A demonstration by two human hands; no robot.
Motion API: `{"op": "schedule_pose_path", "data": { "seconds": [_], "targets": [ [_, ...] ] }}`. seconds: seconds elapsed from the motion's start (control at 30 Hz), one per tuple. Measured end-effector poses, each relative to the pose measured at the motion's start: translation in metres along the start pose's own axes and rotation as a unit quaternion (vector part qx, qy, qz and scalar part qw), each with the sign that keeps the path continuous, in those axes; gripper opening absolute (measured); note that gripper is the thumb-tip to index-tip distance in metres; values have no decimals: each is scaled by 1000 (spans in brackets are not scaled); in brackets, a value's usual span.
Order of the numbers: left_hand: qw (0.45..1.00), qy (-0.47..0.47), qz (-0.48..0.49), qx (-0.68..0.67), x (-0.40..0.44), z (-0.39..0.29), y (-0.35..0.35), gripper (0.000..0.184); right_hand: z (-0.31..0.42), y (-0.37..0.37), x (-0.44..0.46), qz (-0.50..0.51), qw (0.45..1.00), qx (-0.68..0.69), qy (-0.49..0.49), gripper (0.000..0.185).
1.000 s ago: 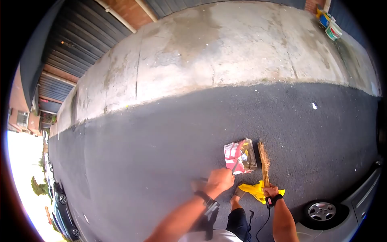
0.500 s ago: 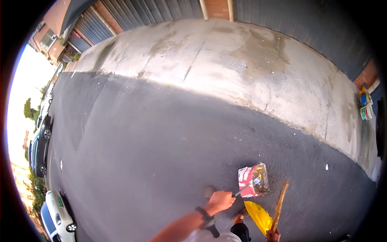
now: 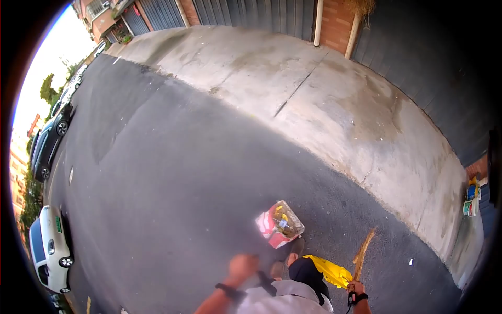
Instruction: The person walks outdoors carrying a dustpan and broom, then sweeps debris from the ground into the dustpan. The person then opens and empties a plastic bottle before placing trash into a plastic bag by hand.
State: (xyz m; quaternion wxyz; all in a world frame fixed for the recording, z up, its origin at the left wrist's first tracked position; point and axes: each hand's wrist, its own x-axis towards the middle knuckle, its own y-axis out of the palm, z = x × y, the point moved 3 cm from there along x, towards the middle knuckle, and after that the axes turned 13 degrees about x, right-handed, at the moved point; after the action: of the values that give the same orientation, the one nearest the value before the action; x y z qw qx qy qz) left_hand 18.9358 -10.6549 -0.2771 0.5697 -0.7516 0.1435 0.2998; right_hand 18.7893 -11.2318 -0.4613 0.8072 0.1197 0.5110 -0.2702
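Observation:
My left hand (image 3: 243, 268) is closed and blurred, below and left of a red and white dustpan-like container (image 3: 280, 225). Yellow bits and other litter lie in that container; its handle cannot be made out in the blur. My right hand (image 3: 355, 288), lower right, is wrapped round the lower end of a straw broom (image 3: 363, 254), whose head points up and away. A yellow plastic bag (image 3: 329, 271) hangs beside the broom, against my right hand.
Dark asphalt (image 3: 172, 172) borders a pale concrete strip (image 3: 314, 125) along shutter doors (image 3: 261, 18). Buckets (image 3: 470, 207) stand far right. A white car (image 3: 49, 248) and a dark car (image 3: 50, 138) are parked left. White litter (image 3: 411, 261) lies on the right.
The view has turned and moved along the asphalt. My left hand and the container have shifted left in view. The broom and yellow bag remain with my right hand.

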Motion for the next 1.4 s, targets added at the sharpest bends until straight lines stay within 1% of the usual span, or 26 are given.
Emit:
{"op": "schedule_pose_path", "data": {
  "seconds": [0.03, 0.1, 0.13, 0.17, 0.23, 0.27, 0.37, 0.4, 0.5, 0.53, 0.63, 0.67, 0.7, 0.73, 0.77, 0.8, 0.9, 0.97, 1.03, 1.07, 1.1, 1.13, 1.2, 1.27, 1.37, 1.4],
  "targets": [
    [1000, -9, -21, -5, 10, 13, -15, 38, 13, 24, 3, 10, 1000, -3, -6, 16],
    [993, -85, -70, -47, 39, 48, -28, 38, 38, 70, 20, 33, 999, -10, -16, 20],
    [985, -125, -94, -68, 49, 66, -32, 38, 48, 87, 26, 29, 999, -29, -19, 21],
    [982, -135, -109, -71, 55, 81, -40, 36, 57, 103, 37, 30, 998, -50, -25, 23],
    [972, -156, -160, -78, 80, 108, -68, 34, 87, 158, 76, 49, 994, -86, -49, 26],
    [973, -184, -132, -49, 91, 121, -83, 34, 97, 180, 90, 64, 994, -80, -29, 27],
    [953, -233, -181, -69, 110, 145, -133, 37, 137, 253, 111, 69, 995, -73, -7, 26],
    [946, -234, -207, -86, 119, 153, -149, 42, 155, 278, 112, 73, 994, -87, -10, 24],
    [937, -277, -195, -80, 147, 179, -189, 46, 203, 346, 111, 115, 979, -167, -17, 16],
    [923, -314, -196, -102, 159, 190, -200, 38, 217, 368, 110, 129, 979, -159, -8, 19],
    [916, -318, -221, -107, 195, 223, -229, 39, 251, 432, 118, 131, 968, -206, -64, 23],
    [911, -324, -227, -116, 209, 231, -242, 39, 262, 457, 122, 137, 962, -207, -118, 26],
    [908, -329, -228, -123, 222, 240, -254, 40, 274, 478, 126, 148, 957, -221, -117, 28],
    [906, -333, -227, -130, 235, 250, -268, 40, 291, 510, 110, 134, 964, -208, -95, 30],
    [907, -308, -265, -109, 256, 267, -273, 40, 307, 544, 93, 139, 953, -237, -132, 31],
    [911, -281, -291, -85, 271, 285, -273, 40, 318, 574, 76, 114, 961, -229, -107, 32],
    [904, -314, -256, -137, 322, 323, -302, 38, 339, 646, 81, 114, 945, -272, -145, 33],
    [907, -304, -255, -145, 349, 341, -328, 37, 348, 684, 105, 123, 939, -278, -162, 36],
    [909, -290, -257, -156, 383, 357, -358, 35, 364, 737, 101, 127, 947, -251, -154, 37],
    [911, -285, -251, -162, 396, 366, -370, 35, 373, 761, 102, 134, 941, -265, -162, 37],
    [913, -279, -248, -167, 410, 376, -384, 34, 381, 786, 96, 120, 945, -265, -151, 38],
    [912, -261, -271, -162, 423, 385, -394, 34, 388, 810, 89, 114, 947, -261, -151, 37],
    [923, -247, -262, -138, 449, 397, -416, 34, 397, 855, 81, 112, 947, -254, -163, 36],
    [929, -239, -251, -129, 476, 403, -440, 34, 406, 894, 82, 122, 942, -248, -192, 37],
    [933, -238, -234, -136, 502, 413, -473, 33, 422, 945, 93, 124, 941, -270, -164, 39],
    [933, -232, -235, -142, 511, 418, -485, 33, 423, 958, 114, 149, 936, -263, -182, 42]
  ]
}}
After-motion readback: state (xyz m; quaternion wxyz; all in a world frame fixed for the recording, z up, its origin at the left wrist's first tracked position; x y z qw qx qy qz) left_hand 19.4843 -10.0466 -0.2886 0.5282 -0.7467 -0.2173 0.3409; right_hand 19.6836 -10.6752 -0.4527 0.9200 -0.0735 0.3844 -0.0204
